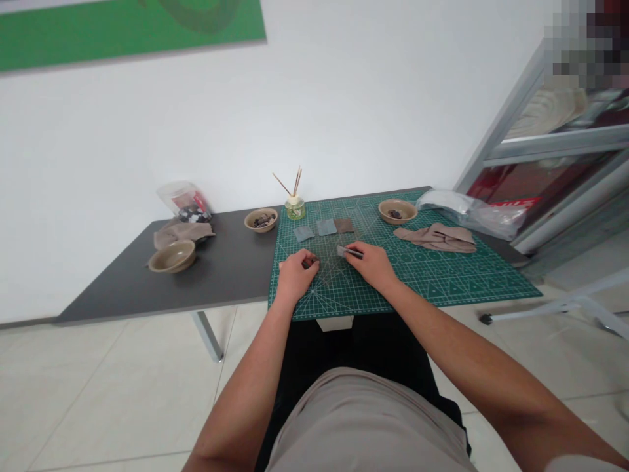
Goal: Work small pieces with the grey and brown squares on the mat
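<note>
My left hand [296,274] is closed over the green cutting mat [442,278], fingers wrapped round a small dark stone [308,263] that shows only in part. To its right, my right hand [372,262] pinches a thin, flat grey piece [343,251] with a darker edge, which looks like sandpaper. A gap separates the two hands. Just beyond them lie two grey-blue squares [326,227] and a brown square [344,225], probably sandpaper too.
Bowls of stones, one at left [262,228] and one at right [398,221], flank a reed diffuser [295,207]. Farther left are another bowl [171,265], a cloth [184,233] and a clear tub [184,202]. A brown cloth [437,237] and plastic bag [474,211] lie right.
</note>
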The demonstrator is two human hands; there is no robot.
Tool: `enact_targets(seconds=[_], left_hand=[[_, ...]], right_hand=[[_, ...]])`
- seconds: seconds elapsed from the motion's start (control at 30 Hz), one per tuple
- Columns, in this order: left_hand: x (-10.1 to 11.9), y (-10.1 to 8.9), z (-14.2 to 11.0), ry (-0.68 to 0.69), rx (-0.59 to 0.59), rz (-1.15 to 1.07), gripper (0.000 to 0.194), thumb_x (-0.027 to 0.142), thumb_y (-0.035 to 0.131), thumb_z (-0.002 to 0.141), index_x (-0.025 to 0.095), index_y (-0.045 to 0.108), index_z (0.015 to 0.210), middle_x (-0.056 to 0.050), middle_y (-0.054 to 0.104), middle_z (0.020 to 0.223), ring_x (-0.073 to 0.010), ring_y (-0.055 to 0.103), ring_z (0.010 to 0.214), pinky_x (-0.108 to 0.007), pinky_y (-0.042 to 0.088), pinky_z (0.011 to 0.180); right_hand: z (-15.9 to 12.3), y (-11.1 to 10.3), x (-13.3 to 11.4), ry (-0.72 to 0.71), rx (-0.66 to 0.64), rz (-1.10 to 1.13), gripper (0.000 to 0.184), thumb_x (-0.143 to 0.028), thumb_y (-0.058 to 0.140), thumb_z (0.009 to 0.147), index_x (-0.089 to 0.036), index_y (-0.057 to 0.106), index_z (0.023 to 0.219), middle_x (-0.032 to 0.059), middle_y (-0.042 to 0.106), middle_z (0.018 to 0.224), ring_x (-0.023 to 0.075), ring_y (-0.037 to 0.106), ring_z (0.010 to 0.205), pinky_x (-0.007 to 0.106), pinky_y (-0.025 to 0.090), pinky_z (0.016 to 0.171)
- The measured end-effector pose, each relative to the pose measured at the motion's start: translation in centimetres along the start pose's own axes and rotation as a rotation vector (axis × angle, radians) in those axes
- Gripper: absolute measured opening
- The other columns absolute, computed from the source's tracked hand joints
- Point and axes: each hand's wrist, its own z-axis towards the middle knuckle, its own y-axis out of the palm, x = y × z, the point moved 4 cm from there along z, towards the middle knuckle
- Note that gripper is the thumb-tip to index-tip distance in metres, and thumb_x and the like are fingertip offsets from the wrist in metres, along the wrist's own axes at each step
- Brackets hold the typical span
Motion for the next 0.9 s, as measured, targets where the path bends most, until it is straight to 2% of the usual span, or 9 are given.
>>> enact_targets(seconds=[0.13,0.23,0.4,0.53,0.67,0.83,0.9], left_hand=[[0.2,-0.1,0.0,0.0,-0.005,0.012,0.007,0.027,0.063,0.081,0.022,0.066,0.085,0.0,0.068,0.079,-0.017,0.06,0.074,-0.029,0.04,0.07],[0.3,0.0,0.0,-0.011,-0.008,0.023,0.007,0.027,0.063,0.081,0.023,0.066,0.085,0.001,0.069,0.078,-0.0172,0.06,0.074,-0.029,0.04,0.07],[-0.2,0.0,0.0,-0.019,-0.003,-0.011,0.009,0.03,0.063,0.081,0.024,0.067,0.086,0.002,0.068,0.078,-0.0159,0.059,0.072,-0.028,0.039,0.068],[-0.3,0.0,0.0,-0.013,0.007,-0.046,0.009,0.03,0.062,0.081,0.023,0.067,0.085,0.002,0.068,0.077,-0.0147,0.058,0.07,-0.027,0.041,0.068],[0.0,-0.2,-0.2,-0.028,0.018,-0.084,0.009,0.03,0.063,0.08,0.023,0.066,0.085,0.002,0.067,0.076,-0.0147,0.058,0.069,-0.027,0.042,0.068],[0.1,-1.2,-0.7,-0.086,0.193,-0.184,0.01,0.031,0.063,0.08,0.021,0.062,0.082,0.002,0.064,0.072,-0.0153,0.06,0.071,-0.027,0.045,0.072],[0.6,-1.3,-0.8,-0.059,0.165,-0.17,0.008,0.03,0.062,0.08,0.022,0.06,0.081,0.002,0.065,0.074,-0.0153,0.061,0.073,-0.027,0.045,0.073]], right_hand=[[0.1,0.1,0.0,0.019,-0.005,0.022,0.016,-0.031,0.066,0.085,-0.022,0.072,0.098,0.0042,0.075,0.095,0.0229,0.07,0.087,0.035,0.05,0.079],[0.1,0.2,-0.2,0.017,-0.017,-0.017,0.011,-0.031,0.064,0.086,-0.022,0.07,0.089,0.0041,0.075,0.088,0.0237,0.069,0.085,0.035,0.049,0.078],[-0.5,-0.5,-0.4,0.038,0.099,0.027,0.016,-0.036,0.055,0.09,-0.022,0.063,0.094,0.0044,0.072,0.087,0.0225,0.068,0.08,0.032,0.047,0.072],[-0.8,-0.5,-0.5,0.014,0.126,0.045,0.016,-0.034,0.053,0.09,-0.021,0.059,0.098,0.0047,0.07,0.086,0.0213,0.067,0.077,0.031,0.046,0.07],[-0.9,-0.3,-0.8,-0.036,0.094,0.024,0.018,-0.028,0.052,0.089,-0.021,0.059,0.104,0.0057,0.071,0.091,0.0214,0.068,0.078,0.031,0.048,0.072],[-0.7,-0.2,-1.9,-0.12,0.014,-0.021,0.034,-0.02,0.049,0.091,-0.023,0.061,0.123,0.0057,0.074,0.105,0.021,0.069,0.086,0.032,0.051,0.079],[-0.4,-0.3,-2.7,-0.134,0.011,-0.019,0.036,-0.018,0.049,0.091,-0.024,0.062,0.124,0.005,0.074,0.108,0.0208,0.07,0.088,0.032,0.052,0.081]])
